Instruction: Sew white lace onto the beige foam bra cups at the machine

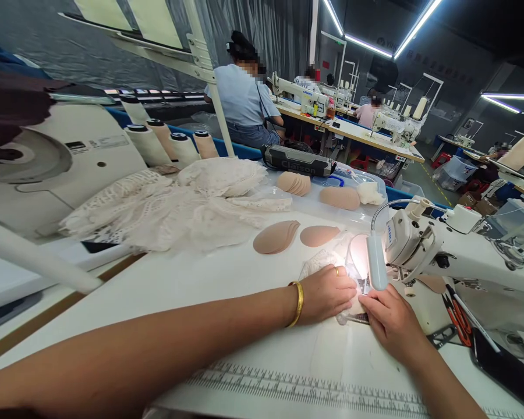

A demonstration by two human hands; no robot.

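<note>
My left hand (327, 294), with a gold bangle and a ring, presses down on white lace fabric (317, 265) just left of the sewing machine's needle. Its fingers are together and curled on the cloth. My right hand (390, 323) pinches the fabric edge close to the needle area, thumb and forefinger nearly meeting the left fingertips. A lit lamp (377, 262) in front of the sewing machine (445, 238) hides part of the needle. Behind it, a beige pad (358, 253) lies under bright light. What exactly lies beneath my fingers is partly hidden.
Beige teardrop pads (276, 237) lie in stacks behind my hands. A heap of white lace garments (179, 203) covers the back left. Orange-handled scissors (458, 323) and a black phone-like object (502, 366) lie at right. A ruler strip (305, 387) runs along the front. Co-workers sit beyond.
</note>
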